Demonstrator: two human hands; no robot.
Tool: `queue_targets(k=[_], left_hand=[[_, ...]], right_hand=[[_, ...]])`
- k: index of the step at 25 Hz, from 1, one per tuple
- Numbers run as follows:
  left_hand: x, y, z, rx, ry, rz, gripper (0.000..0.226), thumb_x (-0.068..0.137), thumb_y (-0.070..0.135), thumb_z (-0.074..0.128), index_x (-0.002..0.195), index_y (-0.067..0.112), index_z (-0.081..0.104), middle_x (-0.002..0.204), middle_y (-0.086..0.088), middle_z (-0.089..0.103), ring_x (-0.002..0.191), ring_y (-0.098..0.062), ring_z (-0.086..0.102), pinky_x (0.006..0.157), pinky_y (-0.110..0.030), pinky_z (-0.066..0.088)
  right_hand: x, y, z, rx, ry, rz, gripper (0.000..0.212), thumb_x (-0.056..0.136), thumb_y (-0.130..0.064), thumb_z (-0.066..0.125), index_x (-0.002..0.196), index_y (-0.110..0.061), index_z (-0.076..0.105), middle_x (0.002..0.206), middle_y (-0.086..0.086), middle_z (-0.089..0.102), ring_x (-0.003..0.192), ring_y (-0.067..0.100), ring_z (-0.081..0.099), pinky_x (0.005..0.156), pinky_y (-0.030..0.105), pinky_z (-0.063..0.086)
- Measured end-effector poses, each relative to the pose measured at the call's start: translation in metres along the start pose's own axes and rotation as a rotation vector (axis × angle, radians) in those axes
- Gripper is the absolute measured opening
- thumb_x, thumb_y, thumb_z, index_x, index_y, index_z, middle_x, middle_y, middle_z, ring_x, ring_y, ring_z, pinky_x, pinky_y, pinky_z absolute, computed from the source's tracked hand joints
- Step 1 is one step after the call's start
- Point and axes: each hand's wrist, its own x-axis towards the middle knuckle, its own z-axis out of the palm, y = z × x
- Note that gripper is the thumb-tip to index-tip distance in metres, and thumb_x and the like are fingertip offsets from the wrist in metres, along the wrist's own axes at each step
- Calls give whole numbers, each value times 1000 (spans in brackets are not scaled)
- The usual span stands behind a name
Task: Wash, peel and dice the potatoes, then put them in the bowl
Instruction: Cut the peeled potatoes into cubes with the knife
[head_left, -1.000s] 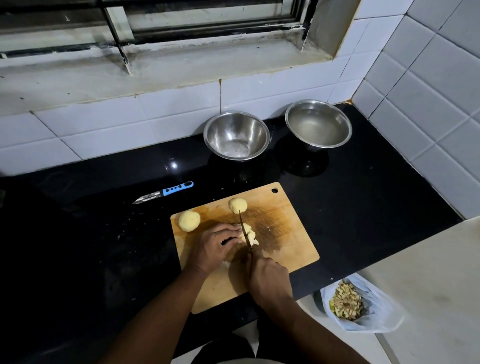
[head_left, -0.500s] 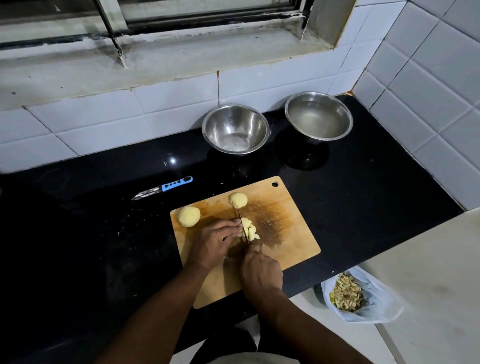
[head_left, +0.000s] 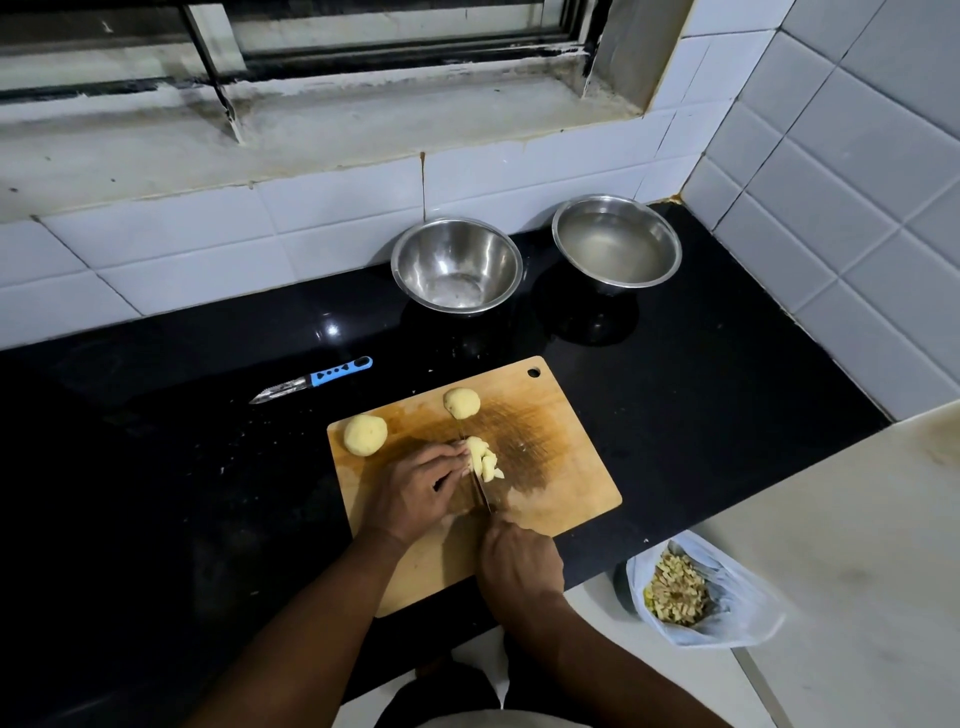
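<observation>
A wooden cutting board (head_left: 561, 467) lies on the black counter. On it, my left hand (head_left: 415, 488) presses down on a partly cut potato (head_left: 483, 457), whose pale pieces lie just right of my fingertips. My right hand (head_left: 519, 564) grips a knife (head_left: 480, 486) whose blade runs between my left fingers and the cut pieces. Two whole peeled potatoes rest on the board: one (head_left: 365, 435) at the left corner, one (head_left: 461, 402) near the far edge. Behind the board stands an empty steel bowl (head_left: 456, 267).
A second steel bowl (head_left: 616, 244) holding water sits at the back right. A blue-handled peeler (head_left: 311, 386) lies on the counter left of the board. A plastic bag of peels (head_left: 685, 587) sits on the floor to the right, beside a pale countertop (head_left: 857, 545). Tiled walls close the back and right.
The knife has shifted a little along the potato, and the cut pieces beside the blade have spread. My left hand stays on the potato. The view has tilted slightly.
</observation>
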Motion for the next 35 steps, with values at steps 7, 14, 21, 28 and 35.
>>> queue_targets(k=[7,14,21,28,35], left_hand=[[0,-1,2,-3,27,3,25,93,22,65,102,3,78,110,-5,74,102,-12,70,83,-28,58],[1,-3,1,98,82,26,28,92,31,60,93,10,78,98,2,73,95,-12,60,82,-23,51],[-1,-2,0,80,38,-62,15,90,25,69,96,14,75,101,6,71,97,-11,58,81,-27,52],[1,-2,-1,105,-1,-68,11,88,21,72,97,15,75,102,6,71,97,-10,58,81,-27,51],[1,-3,-1,76,8,-55,12,90,22,71,96,13,76,102,5,72,97,-11,59,82,-26,51]], right_hand=[[-24,20,4,11,24,-107,39,104,-18,22,135,-1,39,107,10,65,85,30,64,63,35,41],[-45,33,-9,261,201,-49,34,105,-45,23,107,-20,45,89,5,68,79,30,66,62,35,38],[-6,2,-18,322,212,-61,33,107,-37,25,112,-19,52,89,-3,63,80,21,63,62,26,32],[10,-10,-2,227,199,-54,39,105,-43,25,115,-14,49,97,2,69,78,22,66,62,33,47],[10,-14,0,235,220,-25,45,102,-41,17,116,-12,48,97,4,69,81,26,67,66,36,49]])
